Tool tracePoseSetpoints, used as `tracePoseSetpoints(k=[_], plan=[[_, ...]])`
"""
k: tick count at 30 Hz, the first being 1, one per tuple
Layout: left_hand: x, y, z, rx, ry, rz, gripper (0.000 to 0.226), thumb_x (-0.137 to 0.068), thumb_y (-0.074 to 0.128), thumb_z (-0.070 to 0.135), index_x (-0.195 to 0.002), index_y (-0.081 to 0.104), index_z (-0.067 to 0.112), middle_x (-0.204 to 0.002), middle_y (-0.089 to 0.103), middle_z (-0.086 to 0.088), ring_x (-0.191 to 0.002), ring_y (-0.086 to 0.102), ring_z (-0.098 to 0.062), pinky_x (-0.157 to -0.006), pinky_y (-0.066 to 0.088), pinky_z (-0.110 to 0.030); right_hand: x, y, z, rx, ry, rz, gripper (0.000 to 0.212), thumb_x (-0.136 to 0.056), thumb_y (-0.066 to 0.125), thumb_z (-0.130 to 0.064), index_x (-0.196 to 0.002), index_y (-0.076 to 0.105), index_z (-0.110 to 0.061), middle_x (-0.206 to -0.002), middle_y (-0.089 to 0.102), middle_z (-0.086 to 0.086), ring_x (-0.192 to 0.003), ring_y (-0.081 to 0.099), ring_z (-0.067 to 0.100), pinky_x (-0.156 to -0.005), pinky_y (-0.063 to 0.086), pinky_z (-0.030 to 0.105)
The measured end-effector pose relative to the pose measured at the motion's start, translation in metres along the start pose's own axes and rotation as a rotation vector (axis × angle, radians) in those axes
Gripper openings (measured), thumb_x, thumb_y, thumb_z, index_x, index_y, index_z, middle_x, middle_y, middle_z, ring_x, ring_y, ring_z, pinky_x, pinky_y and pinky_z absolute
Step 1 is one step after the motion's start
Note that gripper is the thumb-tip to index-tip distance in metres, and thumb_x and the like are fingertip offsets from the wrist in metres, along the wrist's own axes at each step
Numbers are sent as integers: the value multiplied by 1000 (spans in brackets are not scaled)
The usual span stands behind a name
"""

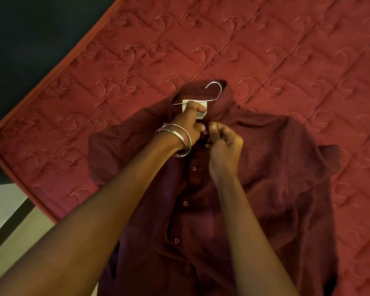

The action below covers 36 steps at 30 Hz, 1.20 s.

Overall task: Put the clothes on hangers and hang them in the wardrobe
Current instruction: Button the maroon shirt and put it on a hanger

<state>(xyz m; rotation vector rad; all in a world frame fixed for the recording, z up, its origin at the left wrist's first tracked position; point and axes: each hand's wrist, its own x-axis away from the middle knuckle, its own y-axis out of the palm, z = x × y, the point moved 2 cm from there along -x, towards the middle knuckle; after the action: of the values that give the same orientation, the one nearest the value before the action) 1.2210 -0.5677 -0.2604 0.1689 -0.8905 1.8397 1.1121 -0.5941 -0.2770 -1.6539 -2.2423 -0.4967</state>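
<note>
Lying front-up on the red quilted bed [265, 50], maroon shirt [276, 159], soft and limp, wire hanger [213, 90] at its collar; left hand [188, 122] and right hand [223, 144] apparently pinching the top-button placket, best lifted by the hook.

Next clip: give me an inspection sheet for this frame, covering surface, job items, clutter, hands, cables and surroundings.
Surface: red quilted mattress.
Job's things: dark maroon button-up shirt lying flat, front up; thin silver metal hanger inside the collar, hook sticking out.
Clutter: nothing seen.
Hands: left hand, silver bangles on its wrist, and right hand pinch the shirt's placket by the top button.
Cables: nothing seen.
Surroundings: pale floor, dark area beyond the mattress edge.
</note>
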Motion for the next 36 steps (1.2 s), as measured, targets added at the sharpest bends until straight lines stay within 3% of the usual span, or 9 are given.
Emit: tracePoseSetpoints(k=[6,9,11,16,20,24,29,33,36], plan=[[3,0,-9,178,18,174,42,-88,46,-5,-125,45,13,-73,50,-4,-55,42,-5,-61,39,-21,-19,2,-9,114,-81,-170,17,-89,60,3,-86,68,-11,-75,66,2,-66,56,8,-59,47,20],[2,1,-11,171,11,191,40,-81,50,18,-120,47,25,-90,55,-33,-66,53,-38,-67,47,-41,-19,-11,-13,225,-150,-278,22,-83,65,6,-92,72,-12,-83,70,5,-70,65,8,-67,54,23],[4,2,-14,166,-13,189,39,-76,52,27,-115,49,30,-93,61,-29,-83,56,-48,-79,48,-52,-20,-15,-16,359,-240,-299,23,-80,70,6,-95,74,-10,-86,71,7,-69,67,9,-69,57,26],[7,-6,-9,-15,19,287,32,-84,62,12,-113,54,22,-68,62,10,-89,64,-20,-96,40,-45,-23,-13,-24,749,-602,-323,12,-79,67,-5,-88,74,-5,-80,69,9,-68,66,22,-66,50,27],[7,-7,-1,-56,143,337,40,-76,55,-2,-111,53,18,-65,59,13,-84,66,-16,-94,39,-49,-16,-3,-16,983,-822,-215,19,-81,45,-6,-84,62,2,-80,61,20,-72,59,38,-67,37,36],[4,-9,0,-54,184,292,30,-84,63,14,-112,55,19,-71,61,16,-89,64,-15,-96,40,-44,-8,2,-11,1038,-846,-174,24,-73,40,7,-90,55,4,-86,57,23,-75,53,40,-70,32,32],[5,-33,-18,335,288,390,32,-82,61,30,-111,57,16,-96,62,6,-89,60,-10,-86,47,-24,-25,0,-45,918,-790,-104,22,-77,40,6,-91,55,1,-89,57,20,-81,52,39,-73,37,43],[3,-66,-56,28,173,564,51,-79,60,44,-121,58,16,-119,54,-6,-111,52,-27,-98,41,-39,-56,9,-94,765,-908,160,19,-88,42,1,-95,59,5,-93,62,20,-86,57,35,-78,37,34],[1,-74,-74,-321,-77,367,62,-82,68,38,-136,47,18,-134,44,-11,-122,42,-35,-99,38,-45,-104,28,-106,1036,-748,-39,24,-77,46,6,-95,61,3,-96,65,21,-90,60,36,-78,41,38]])
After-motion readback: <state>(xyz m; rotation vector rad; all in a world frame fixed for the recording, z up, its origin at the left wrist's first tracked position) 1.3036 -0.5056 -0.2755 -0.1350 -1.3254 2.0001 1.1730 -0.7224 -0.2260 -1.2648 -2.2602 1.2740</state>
